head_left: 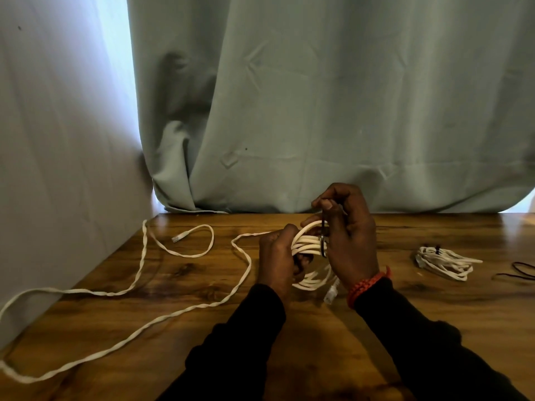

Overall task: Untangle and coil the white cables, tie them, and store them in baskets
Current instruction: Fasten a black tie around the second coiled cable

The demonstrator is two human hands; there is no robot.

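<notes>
Over the middle of the wooden table [405, 308], my left hand [279, 259] grips a coil of white cable [307, 243]. My right hand [348, 233] pinches a thin dark tie [323, 241] that wraps around the coil. A clear plug [331, 292] hangs from the coil below my right wrist. A long twisted stretch of white cable [139, 331] trails from the coil across the left side of the table, and its other plug [179, 236] lies near the back. A second white coil [443, 261], bound with a dark tie, lies to the right. No basket is in view.
A grey-green curtain [318, 111] hangs along the table's back edge and a pale wall [58, 169] borders its left side. Thin dark ties [518, 272] lie at the far right of the table. Black sleeves cover both forearms, and a red bracelet [366, 286] is on my right wrist.
</notes>
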